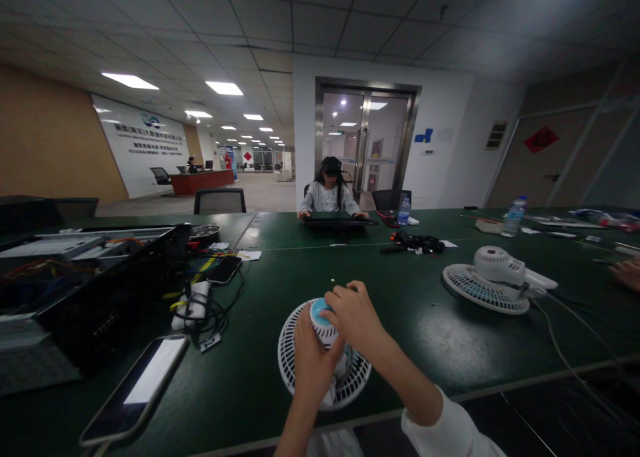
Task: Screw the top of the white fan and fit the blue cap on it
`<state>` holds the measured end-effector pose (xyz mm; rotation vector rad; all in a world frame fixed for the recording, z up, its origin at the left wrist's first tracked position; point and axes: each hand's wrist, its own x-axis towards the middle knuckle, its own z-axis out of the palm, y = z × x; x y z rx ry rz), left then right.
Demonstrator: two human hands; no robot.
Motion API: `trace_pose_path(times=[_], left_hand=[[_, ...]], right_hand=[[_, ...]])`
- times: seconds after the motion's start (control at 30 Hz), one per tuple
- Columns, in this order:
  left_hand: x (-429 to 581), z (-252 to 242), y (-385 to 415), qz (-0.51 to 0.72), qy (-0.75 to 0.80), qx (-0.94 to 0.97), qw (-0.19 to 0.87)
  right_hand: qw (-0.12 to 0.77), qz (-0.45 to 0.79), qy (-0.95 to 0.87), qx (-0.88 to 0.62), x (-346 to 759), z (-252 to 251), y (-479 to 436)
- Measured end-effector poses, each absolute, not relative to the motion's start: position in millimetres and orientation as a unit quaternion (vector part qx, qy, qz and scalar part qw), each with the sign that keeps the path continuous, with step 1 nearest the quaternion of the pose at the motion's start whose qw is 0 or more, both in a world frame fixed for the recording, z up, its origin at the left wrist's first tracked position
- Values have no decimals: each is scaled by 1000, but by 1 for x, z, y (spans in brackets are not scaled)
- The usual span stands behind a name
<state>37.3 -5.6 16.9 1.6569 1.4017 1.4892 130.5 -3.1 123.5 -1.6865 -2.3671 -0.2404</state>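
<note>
A white round fan (287,354) lies grille-down on the green table in front of me, its motor housing with a light blue cap (319,309) pointing up. My left hand (311,360) is wrapped round the left side of the housing. From the right, my right hand (354,314) has its fingers closed at the blue cap's edge, on top of the housing. Whether those fingers hold anything besides the cap is hidden.
An open computer case (115,284), a phone (137,390) and a white adapter with cables (193,305) are at the left. A second fan (483,289) lies at the right. Across the table (270,270) sits a person (327,194) behind a black panel (340,221).
</note>
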Motion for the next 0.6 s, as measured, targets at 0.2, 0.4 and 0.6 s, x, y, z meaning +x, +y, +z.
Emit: trace_pose_path(times=[0.2, 0.4, 0.6], left_hand=[[37, 10, -3, 557, 506, 616, 232], [38, 2, 3, 566, 501, 619, 212], [39, 4, 1, 565, 509, 611, 221]], right_hand=[[110, -114, -759, -631, 115, 116, -13], [99, -109, -744, -651, 105, 120, -18], [89, -99, -741, -658, 101, 126, -18]])
